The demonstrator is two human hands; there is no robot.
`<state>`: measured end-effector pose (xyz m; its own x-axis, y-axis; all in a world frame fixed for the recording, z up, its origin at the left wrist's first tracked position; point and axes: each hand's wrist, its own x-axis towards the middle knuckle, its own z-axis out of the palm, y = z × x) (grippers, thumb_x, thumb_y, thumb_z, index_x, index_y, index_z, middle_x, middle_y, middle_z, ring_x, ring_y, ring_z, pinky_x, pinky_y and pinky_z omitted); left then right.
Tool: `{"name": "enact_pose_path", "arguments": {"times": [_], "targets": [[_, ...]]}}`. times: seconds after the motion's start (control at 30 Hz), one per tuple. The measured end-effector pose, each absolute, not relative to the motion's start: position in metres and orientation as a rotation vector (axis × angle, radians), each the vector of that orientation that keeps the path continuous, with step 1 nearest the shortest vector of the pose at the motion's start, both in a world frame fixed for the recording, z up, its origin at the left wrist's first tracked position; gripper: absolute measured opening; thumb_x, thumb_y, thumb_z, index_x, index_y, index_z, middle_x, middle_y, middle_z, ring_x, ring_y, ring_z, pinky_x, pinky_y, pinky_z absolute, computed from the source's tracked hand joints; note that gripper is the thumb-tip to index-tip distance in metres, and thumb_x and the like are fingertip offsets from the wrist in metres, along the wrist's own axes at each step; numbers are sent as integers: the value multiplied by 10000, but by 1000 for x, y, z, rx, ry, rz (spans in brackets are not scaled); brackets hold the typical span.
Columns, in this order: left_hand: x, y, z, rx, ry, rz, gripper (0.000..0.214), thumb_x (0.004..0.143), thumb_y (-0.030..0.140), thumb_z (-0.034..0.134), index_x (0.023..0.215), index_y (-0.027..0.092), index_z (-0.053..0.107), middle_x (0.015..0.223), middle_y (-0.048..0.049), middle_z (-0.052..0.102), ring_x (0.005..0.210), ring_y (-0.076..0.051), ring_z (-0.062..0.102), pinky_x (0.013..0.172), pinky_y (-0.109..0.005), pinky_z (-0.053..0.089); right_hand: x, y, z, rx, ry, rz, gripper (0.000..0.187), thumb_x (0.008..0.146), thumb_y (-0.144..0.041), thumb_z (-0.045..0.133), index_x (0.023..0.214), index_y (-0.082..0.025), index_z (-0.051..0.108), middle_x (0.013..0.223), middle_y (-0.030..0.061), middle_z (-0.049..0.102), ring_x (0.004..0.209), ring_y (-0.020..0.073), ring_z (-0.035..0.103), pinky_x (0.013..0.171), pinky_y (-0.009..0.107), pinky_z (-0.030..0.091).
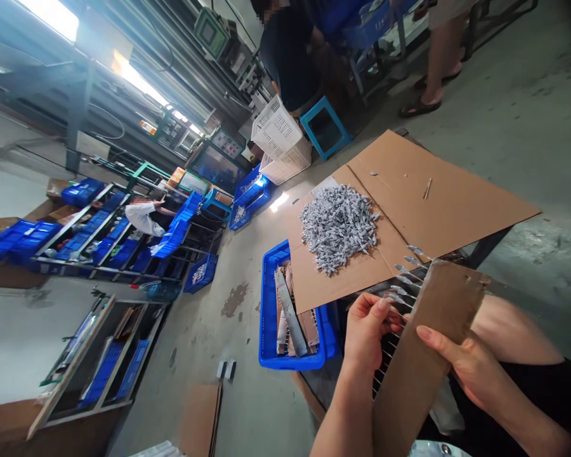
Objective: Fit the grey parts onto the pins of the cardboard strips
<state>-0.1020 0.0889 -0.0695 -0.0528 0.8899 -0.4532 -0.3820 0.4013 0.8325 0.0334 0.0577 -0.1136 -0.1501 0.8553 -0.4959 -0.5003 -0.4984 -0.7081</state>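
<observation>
My right hand grips a long brown cardboard strip, thumb flat on its near face. Along the strip's left edge stands a row of thin sticks, several of the upper ones tipped with small grey leaf-shaped pieces. At that edge, just below the tipped sticks, my left hand is closed in a pinch; what sits between its fingertips is too small to tell. Beyond both hands, a heap of similar grey pieces lies on a cardboard sheet over a low table.
Left of the table, a blue crate holds cardboard strips with sticks. Flat cardboard lies on the floor. White baskets and a blue stool stand behind, near a seated person. Racks with blue bins are at left.
</observation>
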Motion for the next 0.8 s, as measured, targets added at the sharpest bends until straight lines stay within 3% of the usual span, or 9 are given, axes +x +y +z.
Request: {"name": "enact_pose_path", "arguments": {"times": [0.33, 0.8], "targets": [[-101, 88, -72, 545, 1228, 1097, 363, 678, 388, 794, 716, 149, 523, 625, -15, 642, 532, -95, 571, 512, -182, 444, 34, 57, -113, -1155, -507, 1808, 216, 723, -420, 737, 869, -264, 768, 914, 46, 805, 912, 359, 717, 777, 429, 602], [-90, 93, -80, 556, 1263, 1107, 413, 604, 432, 824, 672, 166, 515, 583, 15, 605, 509, -90, 531, 522, -192, 420, 30, 72, -110, -1260, -446, 1699, 132, 600, -342, 773, 709, -273, 746, 708, 28, 800, 719, 349, 748, 621, 403, 632]]}}
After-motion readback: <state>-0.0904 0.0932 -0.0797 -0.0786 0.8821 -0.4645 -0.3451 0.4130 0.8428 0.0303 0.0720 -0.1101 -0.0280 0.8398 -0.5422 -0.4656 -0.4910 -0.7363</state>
